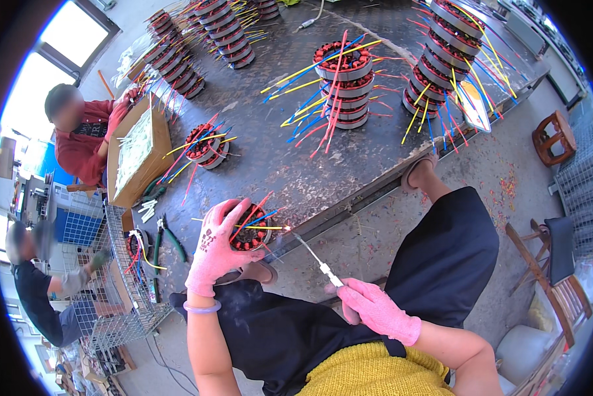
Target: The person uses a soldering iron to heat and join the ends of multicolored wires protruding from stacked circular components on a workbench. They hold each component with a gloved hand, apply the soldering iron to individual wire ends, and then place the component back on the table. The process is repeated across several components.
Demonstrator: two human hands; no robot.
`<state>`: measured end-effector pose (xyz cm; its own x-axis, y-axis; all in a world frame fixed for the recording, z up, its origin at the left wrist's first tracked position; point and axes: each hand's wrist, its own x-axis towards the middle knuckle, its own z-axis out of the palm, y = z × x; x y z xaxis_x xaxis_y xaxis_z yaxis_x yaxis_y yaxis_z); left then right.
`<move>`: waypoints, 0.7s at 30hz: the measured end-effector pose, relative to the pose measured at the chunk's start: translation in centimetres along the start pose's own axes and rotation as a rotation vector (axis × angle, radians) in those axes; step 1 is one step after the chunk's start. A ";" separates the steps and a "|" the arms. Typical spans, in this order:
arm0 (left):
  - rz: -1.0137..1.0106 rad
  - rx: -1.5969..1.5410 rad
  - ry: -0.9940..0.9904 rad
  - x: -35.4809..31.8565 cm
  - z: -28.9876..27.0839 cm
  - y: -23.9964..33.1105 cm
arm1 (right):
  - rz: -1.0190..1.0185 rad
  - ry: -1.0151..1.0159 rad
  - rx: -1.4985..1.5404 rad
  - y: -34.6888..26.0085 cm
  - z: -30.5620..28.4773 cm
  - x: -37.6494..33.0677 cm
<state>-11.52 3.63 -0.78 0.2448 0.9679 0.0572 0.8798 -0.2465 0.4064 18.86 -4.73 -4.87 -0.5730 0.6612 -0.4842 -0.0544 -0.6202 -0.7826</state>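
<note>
My left hand (218,245), in a pink glove, grips a round motor stator (251,231) with black and red windings near the table's front edge. Red, blue and yellow wires stick out of it to the right. My right hand (369,305), gloved in pink too, is closed round the handle of what looks like a soldering iron (315,257) with a thin metal rod. The rod's tip meets the end of a yellow wire (270,228), where a small bright orange glow shows. Both hands are over the near side of the table, the right one lower and nearer my lap.
Stacks of wired stators (346,86) stand on the dark table (263,142), and a short one (207,148) sits left of centre. Green-handled pliers (171,243) lie left of my hand. A person (85,132) works beyond a cardboard box (158,135); another is by wire baskets (118,284).
</note>
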 end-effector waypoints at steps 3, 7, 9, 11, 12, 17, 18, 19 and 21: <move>0.006 0.004 0.002 0.0 0.0 0.0 | -0.005 0.000 0.014 0.0 0.0 0.0; 0.005 -0.002 0.007 0.0 0.1 -0.1 | -0.006 -0.002 0.017 -0.1 0.0 -0.1; 0.006 0.002 -0.003 0.0 0.0 -0.1 | -0.005 0.002 0.016 -0.1 0.0 -0.1; 0.002 -0.007 0.008 0.0 0.1 -0.1 | -0.002 0.006 0.012 -0.2 0.0 -0.1; 0.000 -0.012 0.014 0.0 0.1 -0.1 | 0.005 0.011 0.019 -0.3 0.0 -0.2; -0.017 0.006 0.032 -0.2 0.1 -0.3 | 0.011 0.012 0.059 0.0 -0.3 -0.1; -0.005 0.018 0.024 -0.1 0.0 -0.3 | 0.011 0.015 0.031 0.0 -0.2 -0.1; -0.006 0.031 0.014 -0.3 -0.1 -0.4 | 0.010 0.018 0.002 -0.3 -0.1 -0.3; 0.000 0.050 0.005 -0.4 0.0 -0.3 | 0.010 0.023 -0.021 -0.7 -0.2 -0.4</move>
<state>-11.88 3.35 -0.90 0.2432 0.9680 0.0616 0.8991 -0.2488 0.3603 19.29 -4.42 -4.20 -0.5547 0.6647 -0.5006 -0.0315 -0.6179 -0.7856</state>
